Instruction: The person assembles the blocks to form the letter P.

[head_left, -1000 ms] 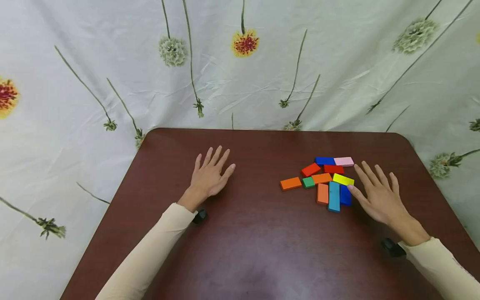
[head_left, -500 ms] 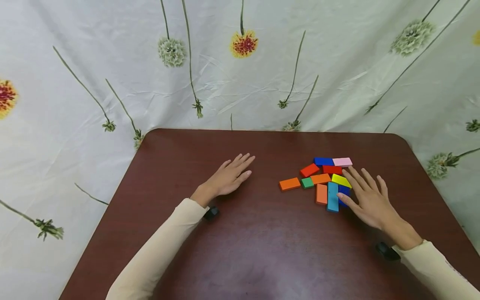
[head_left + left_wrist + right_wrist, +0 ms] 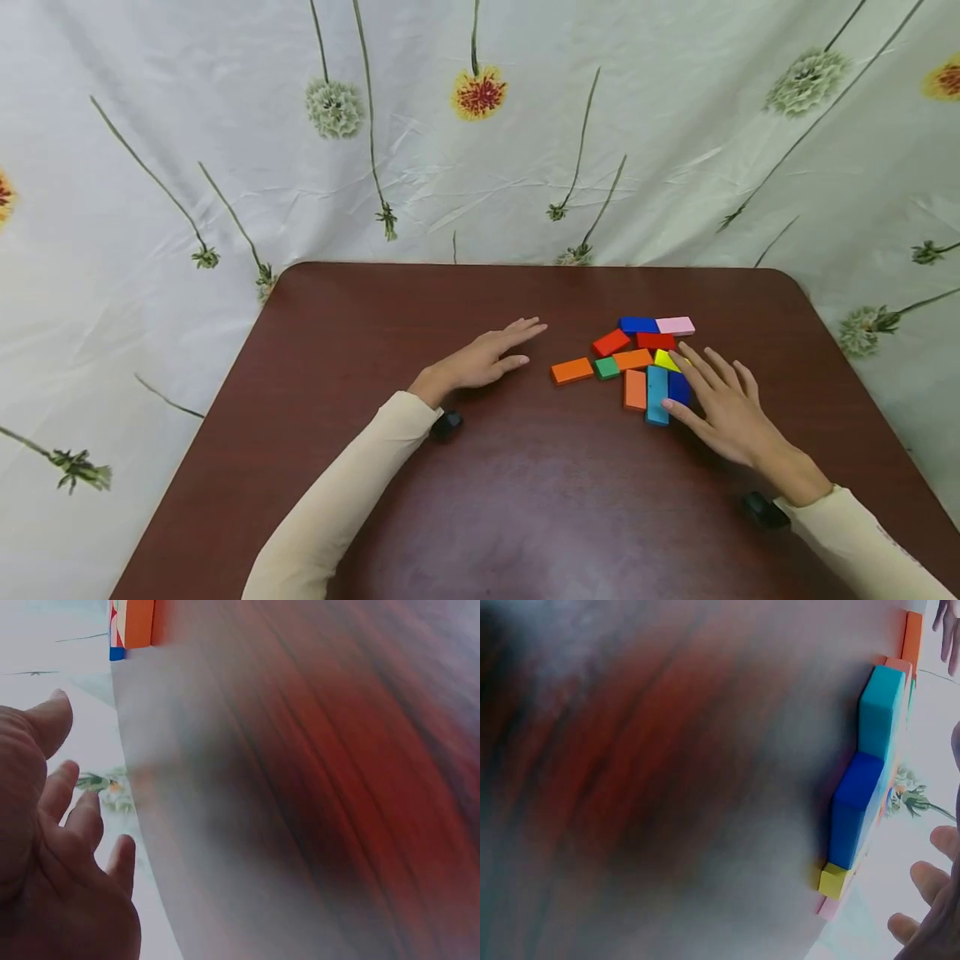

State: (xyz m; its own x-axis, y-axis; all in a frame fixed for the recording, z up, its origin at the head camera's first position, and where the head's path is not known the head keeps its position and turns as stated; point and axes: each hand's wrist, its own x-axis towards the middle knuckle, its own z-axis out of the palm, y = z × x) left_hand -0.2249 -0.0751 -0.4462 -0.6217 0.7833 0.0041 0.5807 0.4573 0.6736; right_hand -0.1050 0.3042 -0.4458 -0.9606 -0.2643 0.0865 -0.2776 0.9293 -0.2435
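Note:
Several coloured wooden blocks lie in a loose cluster on the right half of the brown table (image 3: 480, 475). My right hand (image 3: 727, 412) hovers at the cluster's right side, fingers spread, over the yellow block (image 3: 663, 359) and the dark blue block (image 3: 678, 388). Its thumb tip overlaps the light blue block (image 3: 657, 396) in the head view; contact cannot be told. My left hand (image 3: 483, 358) is held out with straight fingers, left of the orange block (image 3: 572, 371), apart from it and holding nothing. In the right wrist view the dark blue block (image 3: 855, 810) stands near the fingers.
Other blocks in the cluster are a green block (image 3: 607, 367), a red block (image 3: 611, 342), a pink block (image 3: 676, 326) and a blue block (image 3: 638, 325). A flower-patterned cloth (image 3: 420, 167) hangs behind the table's far edge.
My left hand has moved right, towards the blocks, and turned its fingers rightward. My right hand has moved slightly left over the cluster's right side. The blocks stay in the same arrangement.

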